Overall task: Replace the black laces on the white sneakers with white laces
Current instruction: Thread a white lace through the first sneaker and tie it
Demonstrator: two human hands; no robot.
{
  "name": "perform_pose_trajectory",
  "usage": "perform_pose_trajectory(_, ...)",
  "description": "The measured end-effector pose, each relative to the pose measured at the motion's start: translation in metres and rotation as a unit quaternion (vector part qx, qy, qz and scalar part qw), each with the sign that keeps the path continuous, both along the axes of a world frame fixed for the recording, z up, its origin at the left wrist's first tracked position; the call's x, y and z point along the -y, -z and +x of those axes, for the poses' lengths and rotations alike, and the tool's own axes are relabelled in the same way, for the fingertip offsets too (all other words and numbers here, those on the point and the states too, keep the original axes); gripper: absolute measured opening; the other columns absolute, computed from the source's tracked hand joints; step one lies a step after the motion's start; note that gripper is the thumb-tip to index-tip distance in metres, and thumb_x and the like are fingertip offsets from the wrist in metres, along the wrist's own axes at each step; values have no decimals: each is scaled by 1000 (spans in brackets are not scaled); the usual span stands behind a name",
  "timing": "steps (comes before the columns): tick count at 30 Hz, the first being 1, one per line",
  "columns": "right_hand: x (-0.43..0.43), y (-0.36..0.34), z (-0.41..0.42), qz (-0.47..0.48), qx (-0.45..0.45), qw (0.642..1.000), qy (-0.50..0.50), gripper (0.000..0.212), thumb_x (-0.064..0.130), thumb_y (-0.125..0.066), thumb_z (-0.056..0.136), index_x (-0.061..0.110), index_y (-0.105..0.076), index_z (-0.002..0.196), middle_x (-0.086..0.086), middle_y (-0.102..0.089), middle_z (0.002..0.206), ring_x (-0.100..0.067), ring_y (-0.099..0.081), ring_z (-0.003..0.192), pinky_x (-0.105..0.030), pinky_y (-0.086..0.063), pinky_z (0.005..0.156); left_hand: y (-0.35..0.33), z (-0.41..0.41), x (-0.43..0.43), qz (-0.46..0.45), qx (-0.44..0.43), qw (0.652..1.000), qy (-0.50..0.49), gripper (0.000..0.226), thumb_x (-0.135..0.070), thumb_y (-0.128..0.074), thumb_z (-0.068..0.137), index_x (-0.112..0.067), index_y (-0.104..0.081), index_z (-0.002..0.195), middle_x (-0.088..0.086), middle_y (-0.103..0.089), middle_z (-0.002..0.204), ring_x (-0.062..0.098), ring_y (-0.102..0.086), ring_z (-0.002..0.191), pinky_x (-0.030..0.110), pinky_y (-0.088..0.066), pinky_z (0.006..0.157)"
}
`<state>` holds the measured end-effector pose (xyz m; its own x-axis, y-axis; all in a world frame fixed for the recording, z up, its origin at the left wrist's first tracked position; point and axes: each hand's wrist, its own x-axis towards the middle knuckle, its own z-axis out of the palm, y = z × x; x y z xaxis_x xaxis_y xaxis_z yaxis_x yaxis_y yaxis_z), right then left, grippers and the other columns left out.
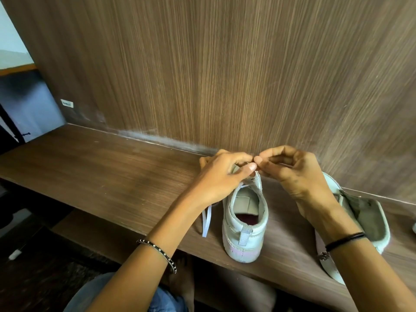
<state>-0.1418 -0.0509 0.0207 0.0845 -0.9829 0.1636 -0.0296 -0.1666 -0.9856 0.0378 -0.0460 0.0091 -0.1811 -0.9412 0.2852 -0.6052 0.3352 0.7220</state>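
1. Left hand (221,176) and right hand (295,174), fingers curled, pinch the flat white lace (206,221) above the upright white sneaker (245,221).
2. The lace's loose end trails left of that sneaker on the wood-grain counter (108,170).
3. Right of it, a second sneaker (371,219) lies tipped over.

Bare forearms fill the lower frame, uncovered from wrist to the picture's edge. The left wrist wears 1 slim bangle (158,249), strung with alternating dark and silver-toned beads. The right wrist wears a thin black cord band (345,240) that appears to run in 2 strands. Whether the small metal charm just below it belongs to the band cannot be told. On the left hand (221,176) the thumbnail is short and plain. The right hand (292,170) is likewise bare. Blue denim jeans (164,299) cover the lap at the bottom edge.
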Motion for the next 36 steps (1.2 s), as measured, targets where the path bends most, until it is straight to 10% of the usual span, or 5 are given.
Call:
perform_pose_trajectory(6, -2, -1, -2, -1, -15, 999, -40, 20, 7, -79, 85, -1, -69, 100, -18, -76, 88, -21, -77, 82, -19, -57, 72, -5, 11, -2, -7, -1, 1000, 5, 12, -29, -66, 98, -30, -77, 94, -24, -73, 84, -14, -62, 93, -2, -35, 80)
perform_pose_trajectory(13, -1, 1, -1, -27, -39, 998, -28, 20, 6, -83, 81, 10, -71, 97, -10, -78, 91, -22, -76, 89, -29, -58, 84, -6, 5, -8, 26, -14, 999, 11, 26, -59, -54, 97, -43, -75, 96, -25, -74, 93, -2, -66, 102, 51, -39, 109)
perform_pose_trajectory(25, -12, 5, -9, -15, -162, 983, -84, 11, 25, -76, 89, 16, -76, 94, -1, -78, 91, -17, -72, 88, -26, -55, 78, -9, 0, -17, 38, 33, 997, -51, 11, -34, -70, 89, -30, -77, 80, -14, -75, 75, 6, -69, 85, 48, -48, 99)
perform_pose_trajectory(31, -15, 2, -22, 17, -260, 960, -98, 47, 56, -85, 63, 21, -75, 93, 2, -77, 88, -15, -73, 85, -39, -58, 87, -13, -3, -24, 34, 41, 997, -59, 12, -36, -71, 83, -28, -80, 83, -16, -73, 76, 4, -67, 84, 46, -48, 98)
perform_pose_trajectory(36, -22, 3, -29, 0, -315, 945, -87, 17, 42, -80, 82, 27, -80, 90, 9, -78, 87, -11, -74, 87, -43, -58, 89, -2, -5, -33, -2, 85, 995, -46, 7, -29, -74, 88, -29, -80, 83, -21, -53, 64, -3, -51, 66, 40, -45, 94)
